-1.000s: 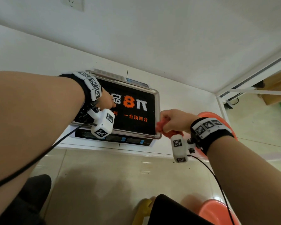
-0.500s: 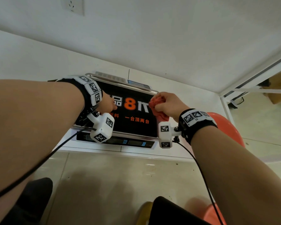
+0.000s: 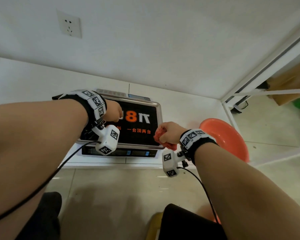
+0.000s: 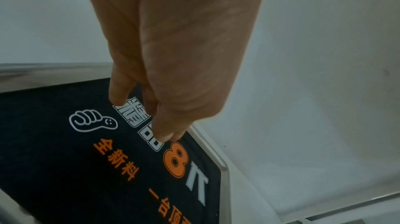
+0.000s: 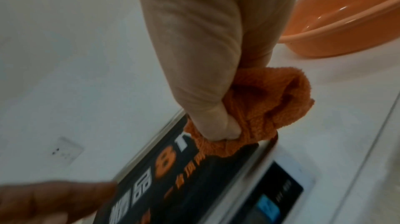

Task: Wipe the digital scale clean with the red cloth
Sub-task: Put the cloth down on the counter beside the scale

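Digital scale, steel-rimmed tray with a black printed mat, sits on the white bench against the far wall. Left hand: straight fingers pressing the mat's left half. Right hand: clamped around the bunched red terry cloth, which touches the tray's near right corner. Orange plastic basin: right of the scale.

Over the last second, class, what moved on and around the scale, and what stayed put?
The right hand, gripping the red cloth, swept from the platter's near right corner up to the far right edge, then back down to the near corner. The left hand stayed pressing on the digital scale; the orange basin did not move.
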